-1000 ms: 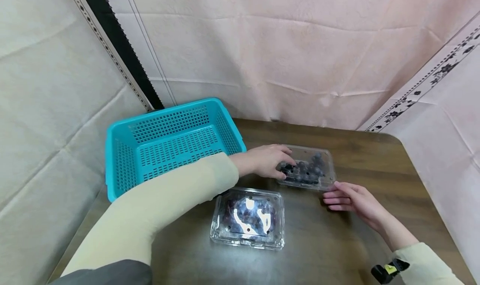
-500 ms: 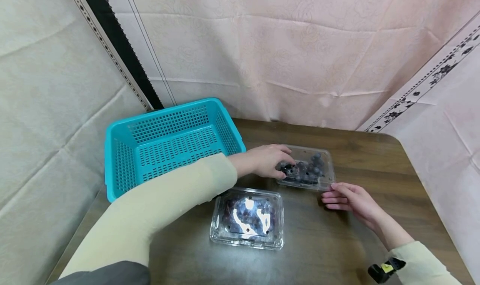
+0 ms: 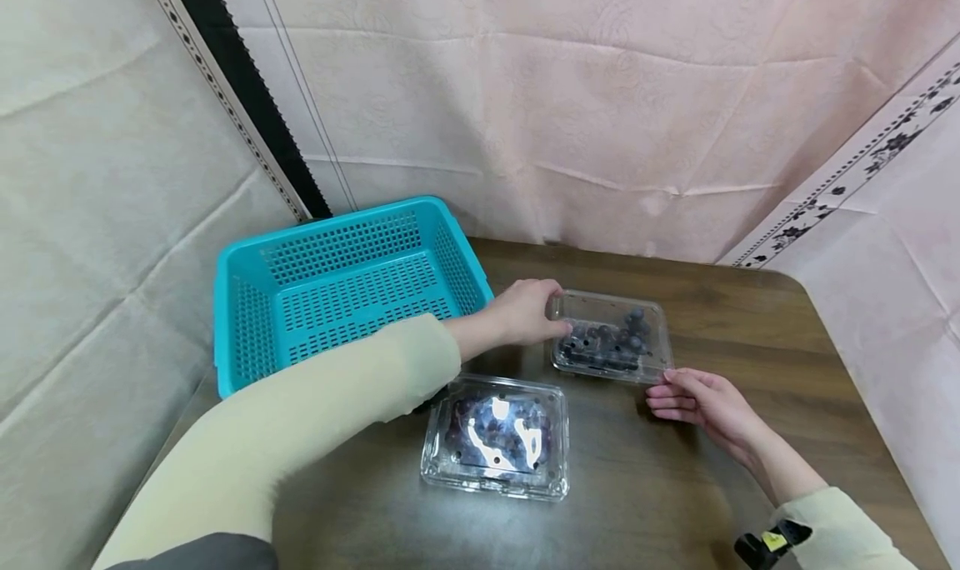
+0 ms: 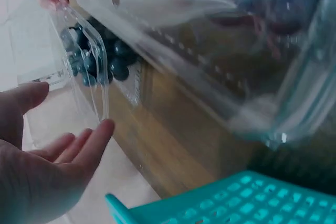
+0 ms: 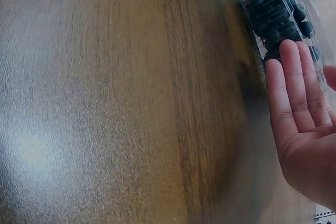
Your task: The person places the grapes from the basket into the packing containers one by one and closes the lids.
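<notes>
A clear plastic clamshell box [image 3: 611, 337] of small, dark, round fruit lies on the table between both hands. My left hand [image 3: 528, 313] is at its left end, thumb near the top edge. In the left wrist view that hand's fingers [image 4: 94, 142] are spread from the thumb, one fingertip touching the box rim. My right hand [image 3: 708, 403] pinches the near right corner between thumb and forefinger; its other fingers stretch out below, straight in the right wrist view. Nearer the body lies a second clamshell box [image 3: 495, 437] full of dark fruit, with glare on its lid.
A turquoise perforated basket [image 3: 352, 274] stands at the back left, with nothing visible in it; my left sleeve [image 3: 337, 403] crosses its front edge. Pale cloth [image 3: 600, 120] hangs behind the brown wooden table [image 3: 615, 487] and along both sides.
My left hand has drawn back leftward from over the fruit box to its left end, uncovering more of the lid. My right hand stays at the corner, and the boxes stay put.
</notes>
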A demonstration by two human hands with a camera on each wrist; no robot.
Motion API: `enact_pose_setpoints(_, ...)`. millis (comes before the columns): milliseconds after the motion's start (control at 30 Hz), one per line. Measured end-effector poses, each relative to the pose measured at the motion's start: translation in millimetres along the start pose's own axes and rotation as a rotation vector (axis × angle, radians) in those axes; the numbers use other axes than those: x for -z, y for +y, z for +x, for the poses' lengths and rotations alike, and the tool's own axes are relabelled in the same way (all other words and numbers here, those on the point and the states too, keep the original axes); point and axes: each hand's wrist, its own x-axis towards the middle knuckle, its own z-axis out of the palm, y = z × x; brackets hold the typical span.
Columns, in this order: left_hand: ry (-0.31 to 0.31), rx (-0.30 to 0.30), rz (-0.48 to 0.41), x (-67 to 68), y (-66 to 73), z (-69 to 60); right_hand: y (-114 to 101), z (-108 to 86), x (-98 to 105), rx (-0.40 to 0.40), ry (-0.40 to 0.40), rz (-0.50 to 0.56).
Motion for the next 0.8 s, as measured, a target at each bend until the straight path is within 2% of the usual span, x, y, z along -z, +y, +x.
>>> enact_pose_setpoints(200, -0.026, 0.133, -0.010, -9.1, 5.0, -2.8, 1, -0.7, 0, 0.003, 0.023, 0.003)
enact_pose_setpoints(367, -0.078, 0.221, -0.035, -15.1, 4.8, -4.5, 1, -0.6, -3, 0.000, 0.043, -0.007)
enact_pose_setpoints(633, -0.090, 0.251, -0.068, -21.0, 2.2, -5.4, 1, -0.6, -3, 0.012, 0.041, -0.020)
enact_pose_setpoints(800, -0.101, 0.285, -0.140, -23.6, -0.8, -4.1, 1, -0.9, -4, 0.015, 0.041, -0.027)
